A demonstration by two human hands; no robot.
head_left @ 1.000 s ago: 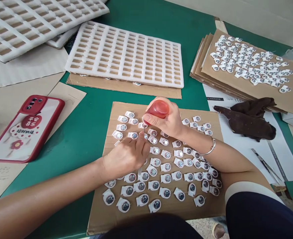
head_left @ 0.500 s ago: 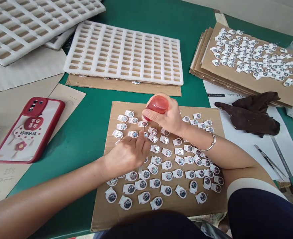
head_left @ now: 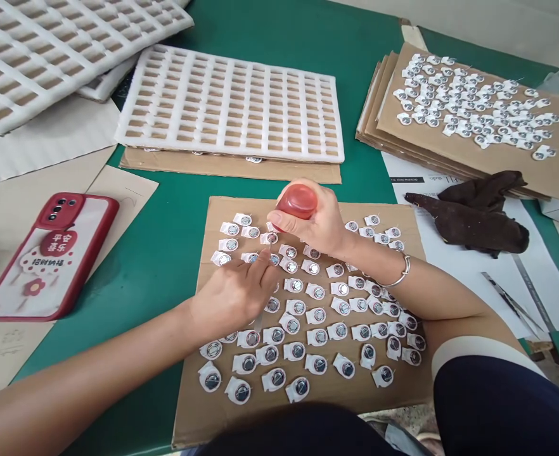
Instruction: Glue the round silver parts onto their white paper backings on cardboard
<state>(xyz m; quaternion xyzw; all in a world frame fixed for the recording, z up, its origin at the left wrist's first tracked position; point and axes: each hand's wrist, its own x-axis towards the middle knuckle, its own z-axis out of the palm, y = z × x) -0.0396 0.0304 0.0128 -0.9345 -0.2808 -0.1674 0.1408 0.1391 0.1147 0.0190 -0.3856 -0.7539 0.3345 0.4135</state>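
Note:
My right hand is wrapped round a red, rounded squeeze bottle, held tilted over the cardboard sheet. Its lower end is hidden by my fingers. Close below it, my left hand is closed in a pinch, its fingertips beside a small white tab with a round silvery disc. A thin pale strip shows under the left palm; whether it belongs to something in my fingers I cannot tell. Rows of similar disc pieces lie across the cardboard, some hidden beneath my hands.
White foam grids lie at the back and far left. A red-edged phone rests on the left. At right are stacked cardboard sheets with more disc pieces, a dark brown cloth and tweezers on paper.
The whole view has shifted slightly, moving most things a little to the left. Both hands keep nearly the same pose, and the red bottle stays in my right hand.

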